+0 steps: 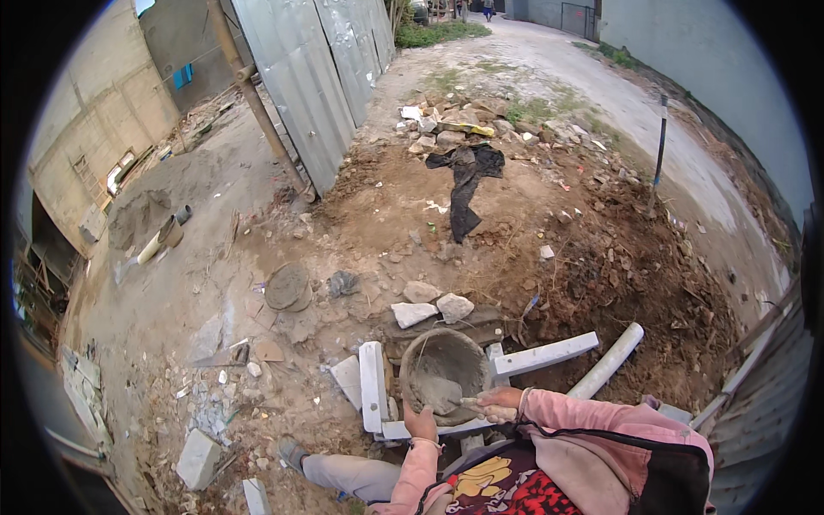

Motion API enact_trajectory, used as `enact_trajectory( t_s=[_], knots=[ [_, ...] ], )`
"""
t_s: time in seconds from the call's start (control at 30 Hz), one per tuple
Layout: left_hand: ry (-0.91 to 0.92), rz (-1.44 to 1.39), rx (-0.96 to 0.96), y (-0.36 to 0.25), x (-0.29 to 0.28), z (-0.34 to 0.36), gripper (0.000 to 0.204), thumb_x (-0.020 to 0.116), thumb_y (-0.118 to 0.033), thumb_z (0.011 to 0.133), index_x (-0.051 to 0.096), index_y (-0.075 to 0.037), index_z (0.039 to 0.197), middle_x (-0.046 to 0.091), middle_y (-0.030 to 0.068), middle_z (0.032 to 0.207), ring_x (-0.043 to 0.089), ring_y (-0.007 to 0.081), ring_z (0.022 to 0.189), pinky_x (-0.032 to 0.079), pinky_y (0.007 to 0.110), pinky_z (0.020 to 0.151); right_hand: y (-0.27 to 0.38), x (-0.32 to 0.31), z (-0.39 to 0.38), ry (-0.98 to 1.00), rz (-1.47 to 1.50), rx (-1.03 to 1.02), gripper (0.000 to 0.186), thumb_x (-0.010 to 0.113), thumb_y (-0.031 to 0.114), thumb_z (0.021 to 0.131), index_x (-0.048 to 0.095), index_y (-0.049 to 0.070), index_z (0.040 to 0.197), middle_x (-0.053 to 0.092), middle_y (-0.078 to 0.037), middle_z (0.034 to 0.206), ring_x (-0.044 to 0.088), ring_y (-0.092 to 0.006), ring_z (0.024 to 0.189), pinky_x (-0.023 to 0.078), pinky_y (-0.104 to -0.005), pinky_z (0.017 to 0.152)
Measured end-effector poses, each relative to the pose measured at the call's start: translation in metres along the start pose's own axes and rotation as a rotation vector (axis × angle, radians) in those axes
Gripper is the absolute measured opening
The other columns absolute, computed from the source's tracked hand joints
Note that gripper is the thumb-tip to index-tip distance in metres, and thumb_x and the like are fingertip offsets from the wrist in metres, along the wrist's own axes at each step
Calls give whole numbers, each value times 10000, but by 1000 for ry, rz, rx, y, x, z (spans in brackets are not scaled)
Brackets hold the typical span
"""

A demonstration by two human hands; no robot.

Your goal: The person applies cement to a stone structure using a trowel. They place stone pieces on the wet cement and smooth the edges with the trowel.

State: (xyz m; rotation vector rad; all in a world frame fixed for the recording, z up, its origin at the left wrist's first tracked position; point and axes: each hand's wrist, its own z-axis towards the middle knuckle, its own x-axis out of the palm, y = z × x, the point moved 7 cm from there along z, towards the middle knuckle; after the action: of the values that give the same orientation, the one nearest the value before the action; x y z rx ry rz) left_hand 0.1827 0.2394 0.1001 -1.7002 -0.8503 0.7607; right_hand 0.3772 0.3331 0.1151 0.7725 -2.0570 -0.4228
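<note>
Down at my knees, I had a round, mortar-crusted pan (444, 371) sitting on the dirt, ringed by pale flat slabs (374, 386), with a long white slab (546, 353) running off to its right and a pale pipe (608, 363) lying just beyond that. My left hand (421, 423) was closed on the near rim of the pan, fingers curled over its edge, the pink sleeve (417, 468) coming up from below. My right hand (500, 400) was wrapped shut around the handle of a trowel (468, 402), whose blade reached left into the pan and lay against the grey wet mortar (438, 390) heaped in its bottom; the blade itself was smeared so much that I could hardly tell it from the mix. Just behind the pan two pale broken stones (433, 310) rested side by side on a low mound of earth. Farther off to the left a flat round grey disc (287, 287) lay on the ground, well apart from the pan, and a pale block (198, 458) sat in rubble near my left leg. Beyond the stones stretched bare brown soil, with a black cloth (468, 180) draped over it and a pile of broken rubble (451, 124) past that. A corrugated metal fence (313, 77) stood to the upper left, a leaning pole (257, 107) propped beside it, and a dirt road (592, 77) ran away at the top right.
</note>
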Motion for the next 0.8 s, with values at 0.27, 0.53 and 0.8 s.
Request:
enact_trajectory(
  t_s=[0.27, 0.53, 0.8],
  knots=[
    [-26, -435, -232, 97, -55, 81, 635, 519, 112, 692, 440, 13, 1315, 565, 99, 1225, 552, 219, 1079, 402, 319, 977, 49, 5, 38, -23, -132, 68, 434, 528, 271, 942, 466, 35, 1301, 590, -73, 841, 556, -104, 545, 452, -236, 420],
    [-207, -313, -419, 152, -117, 157, 581, 571, 24, 744, 462, -161, 1285, 580, 20, 1082, 553, 202, 998, 469, 488, 864, 26, -72, 151, 37, 99, 79, 557, 586, 280, 920, 400, -1, 1363, 577, -89, 779, 548, -117, 478, 443, -232, 371],
    [-335, -265, -477, 169, -231, 172, 630, 572, 45, 744, 432, -121, 1336, 585, 30, 1088, 580, 176, 957, 505, 364, 785, 11, -188, 281, -108, -69, 59, 531, 575, 247, 914, 411, 32, 1371, 584, -71, 787, 547, -100, 504, 452, -229, 399]
  ],
)
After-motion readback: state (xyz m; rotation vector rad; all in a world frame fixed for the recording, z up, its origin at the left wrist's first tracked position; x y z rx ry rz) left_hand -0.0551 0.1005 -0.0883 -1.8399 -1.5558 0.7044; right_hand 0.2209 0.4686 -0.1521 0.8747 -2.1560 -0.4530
